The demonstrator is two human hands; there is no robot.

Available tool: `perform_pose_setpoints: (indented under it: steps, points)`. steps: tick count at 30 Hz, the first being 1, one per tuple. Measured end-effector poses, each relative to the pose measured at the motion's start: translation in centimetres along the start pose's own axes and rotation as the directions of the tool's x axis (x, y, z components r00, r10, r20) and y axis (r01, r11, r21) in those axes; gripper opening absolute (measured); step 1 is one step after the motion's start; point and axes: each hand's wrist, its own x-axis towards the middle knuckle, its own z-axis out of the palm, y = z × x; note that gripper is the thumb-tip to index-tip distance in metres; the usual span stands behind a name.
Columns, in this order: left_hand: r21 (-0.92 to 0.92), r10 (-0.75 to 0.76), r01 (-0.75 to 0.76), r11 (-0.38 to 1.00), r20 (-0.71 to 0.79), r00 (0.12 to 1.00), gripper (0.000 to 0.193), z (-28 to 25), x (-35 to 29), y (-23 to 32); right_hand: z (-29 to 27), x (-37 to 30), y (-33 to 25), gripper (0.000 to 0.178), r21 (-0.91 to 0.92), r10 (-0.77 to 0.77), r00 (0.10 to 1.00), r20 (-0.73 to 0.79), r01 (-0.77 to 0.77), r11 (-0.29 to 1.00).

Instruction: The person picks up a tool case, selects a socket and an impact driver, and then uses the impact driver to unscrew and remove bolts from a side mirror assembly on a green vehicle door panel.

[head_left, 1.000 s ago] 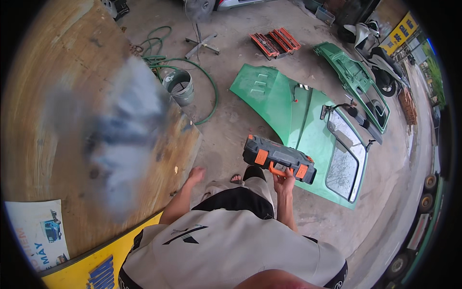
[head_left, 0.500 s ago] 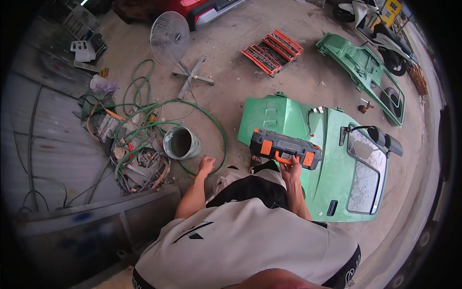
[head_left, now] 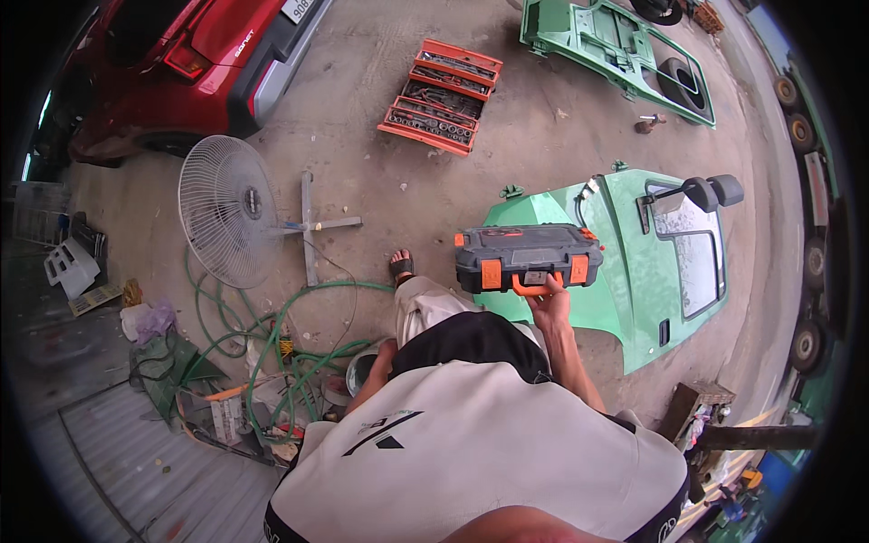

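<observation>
A dark grey tool case (head_left: 536, 253) with orange latches hangs from my right hand (head_left: 551, 306), its fingers wrapped round the orange carry handle (head_left: 527, 288). Behind and below the case lies a green vehicle door (head_left: 617, 262) with a window and mirrors, partly covered by it. My left hand (head_left: 386, 351) hangs low by my left thigh, close to a bucket (head_left: 358, 371) that is mostly out of sight behind my arm. That hand's fingers are too hidden to read.
An opened orange toolbox (head_left: 441, 95) full of sockets and wrenches sits ahead. On the left are a standing fan (head_left: 237, 208), a looped green hose (head_left: 281, 330) and a scrap pile. A red car (head_left: 204, 77) stands far left; another green door (head_left: 597, 36) lies far right.
My view has swung left, and a sandalled foot has come forward. The tool case stays in my right hand. My left hand has drawn back beside my thigh; the bucket is now mostly hidden.
</observation>
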Motion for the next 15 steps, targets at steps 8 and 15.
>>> perform_pose_setpoints:
  steps: [8,15]
  points:
    - [-0.648,0.453,-0.462,0.606,-0.197,0.869,0.028,-26.6,5.3,24.8,12.1,1.0,2.5,0.031,0.094,-0.065,0.996,-0.055,0.070,0.993]
    - [-0.149,0.349,-0.352,0.924,-0.046,0.936,0.041,-32.2,12.2,30.6,23.5,4.5,2.6,0.032,0.144,0.020,1.000,-0.016,-0.017,0.989]
